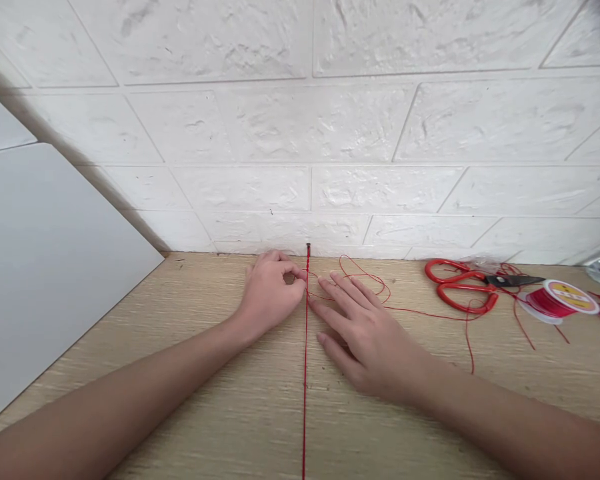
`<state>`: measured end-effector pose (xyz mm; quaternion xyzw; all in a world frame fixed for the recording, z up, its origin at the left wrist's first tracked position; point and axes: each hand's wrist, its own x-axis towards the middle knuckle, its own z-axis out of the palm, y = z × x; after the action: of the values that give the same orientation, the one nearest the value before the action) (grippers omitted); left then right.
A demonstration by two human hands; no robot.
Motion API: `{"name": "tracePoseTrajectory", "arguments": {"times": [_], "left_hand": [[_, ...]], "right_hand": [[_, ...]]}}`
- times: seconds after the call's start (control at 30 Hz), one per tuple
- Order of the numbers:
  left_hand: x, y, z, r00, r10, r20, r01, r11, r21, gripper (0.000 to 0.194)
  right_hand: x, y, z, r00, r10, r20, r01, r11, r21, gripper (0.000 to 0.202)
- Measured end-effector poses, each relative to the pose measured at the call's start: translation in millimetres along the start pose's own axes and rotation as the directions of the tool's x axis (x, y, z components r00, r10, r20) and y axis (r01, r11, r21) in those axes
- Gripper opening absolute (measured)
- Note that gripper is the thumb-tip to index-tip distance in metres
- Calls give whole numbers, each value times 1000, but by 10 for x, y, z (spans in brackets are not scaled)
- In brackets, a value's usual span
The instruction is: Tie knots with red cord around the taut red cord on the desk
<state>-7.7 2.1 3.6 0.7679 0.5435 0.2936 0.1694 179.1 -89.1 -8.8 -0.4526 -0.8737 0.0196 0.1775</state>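
A taut red cord (305, 373) runs straight down the wooden table (220, 413) from a small pin (309, 248) at the wall's foot toward me. My left hand (270, 290) rests left of the cord, thumb and forefinger pinched on a thin red thread beside it. My right hand (365, 330) lies to the right of the cord, fingers spread and flat, its fingertips touching the loose red thread (370, 277) that loops behind it.
Red-handled scissors (463, 287) lie at the right with a spool of red cord (560, 299) beside them and thread trailing from it. A white brick-pattern wall (310, 133) stands behind. A white panel (45, 267) leans at the left.
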Motion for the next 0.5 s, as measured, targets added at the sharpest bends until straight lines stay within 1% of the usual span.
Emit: {"name": "tracePoseTrajectory", "arguments": {"times": [0.23,0.5], "left_hand": [[4,4,-7,1000,10,19,-10,1000,3,17],[-1,-4,-3,999,30,34,-29,1000,-11,12]], "right_hand": [[3,0,4,998,23,51,-21,999,-30,55],[3,-9,-1,997,35,62,-34,999,-28,57]]}}
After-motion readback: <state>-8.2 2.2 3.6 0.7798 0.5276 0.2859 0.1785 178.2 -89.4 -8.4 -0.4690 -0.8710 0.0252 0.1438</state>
